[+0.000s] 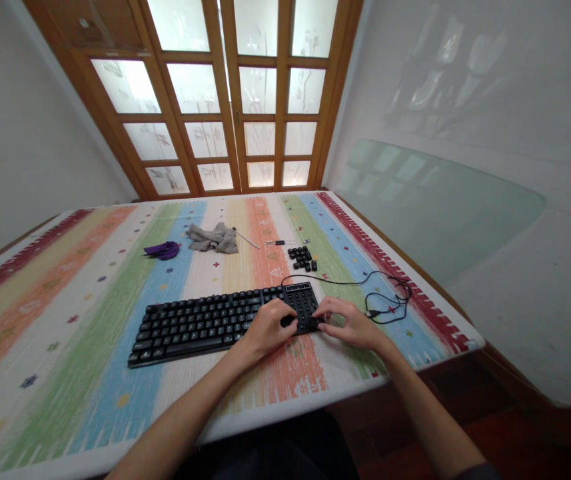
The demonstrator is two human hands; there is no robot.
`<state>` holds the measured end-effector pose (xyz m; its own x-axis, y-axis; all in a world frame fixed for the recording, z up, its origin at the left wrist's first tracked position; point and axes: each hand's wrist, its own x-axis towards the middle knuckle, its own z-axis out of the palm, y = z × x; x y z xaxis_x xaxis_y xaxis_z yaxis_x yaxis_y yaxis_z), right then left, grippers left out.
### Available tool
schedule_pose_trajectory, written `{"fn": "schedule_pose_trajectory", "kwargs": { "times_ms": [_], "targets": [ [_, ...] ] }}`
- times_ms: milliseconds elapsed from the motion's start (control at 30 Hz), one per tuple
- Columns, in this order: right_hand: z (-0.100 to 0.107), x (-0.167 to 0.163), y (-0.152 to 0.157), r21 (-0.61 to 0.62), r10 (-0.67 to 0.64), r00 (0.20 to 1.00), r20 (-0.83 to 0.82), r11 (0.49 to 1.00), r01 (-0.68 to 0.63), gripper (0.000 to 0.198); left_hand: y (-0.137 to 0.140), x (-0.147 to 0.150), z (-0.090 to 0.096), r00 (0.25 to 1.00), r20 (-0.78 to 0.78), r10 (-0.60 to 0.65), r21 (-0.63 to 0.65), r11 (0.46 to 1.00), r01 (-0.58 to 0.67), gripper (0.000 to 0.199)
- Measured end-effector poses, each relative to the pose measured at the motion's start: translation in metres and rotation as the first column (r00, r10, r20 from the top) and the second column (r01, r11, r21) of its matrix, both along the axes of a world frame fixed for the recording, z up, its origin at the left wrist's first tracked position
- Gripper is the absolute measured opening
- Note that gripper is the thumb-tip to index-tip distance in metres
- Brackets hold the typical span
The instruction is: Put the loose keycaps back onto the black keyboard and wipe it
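A black keyboard [195,327] lies on the striped tablecloth, its number pad at the right end stripped of keycaps, bare switches showing. My left hand [271,325] rests over the pad's left side, thumb and index finger curled toward each other. What its fingertips hold, if anything, is hidden. From the right, my right hand [348,321] reaches over the pad's lower right corner. Its thumb and index finger close around a small dark keycap [312,323], low against the switches. Behind the pad sits a group of loose black keycaps [302,258].
Beyond the keyboard lie a grey cloth [214,238], a purple strap-like item [162,250], a thin metal rod [248,239] and a small tool with a black grip [280,243]. The keyboard's cable [390,319] is coiled at right, near the table edge and wall.
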<state>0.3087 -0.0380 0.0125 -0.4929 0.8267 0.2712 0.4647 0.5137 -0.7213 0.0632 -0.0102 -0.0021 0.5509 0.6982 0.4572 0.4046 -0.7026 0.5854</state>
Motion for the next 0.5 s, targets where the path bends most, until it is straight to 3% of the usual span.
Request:
{"fn": "schedule_pose_trajectory", "kwargs": {
  "times_ms": [500],
  "targets": [
    [-0.0001, -0.0022, -0.0019, -0.014, -0.009, 1.000, 0.002, 1.000, 0.009, 0.014, -0.0005, 0.0054, -0.0013, 0.999, -0.048, -0.007, 0.030, 0.999, 0.009, 0.010]
  ]
}}
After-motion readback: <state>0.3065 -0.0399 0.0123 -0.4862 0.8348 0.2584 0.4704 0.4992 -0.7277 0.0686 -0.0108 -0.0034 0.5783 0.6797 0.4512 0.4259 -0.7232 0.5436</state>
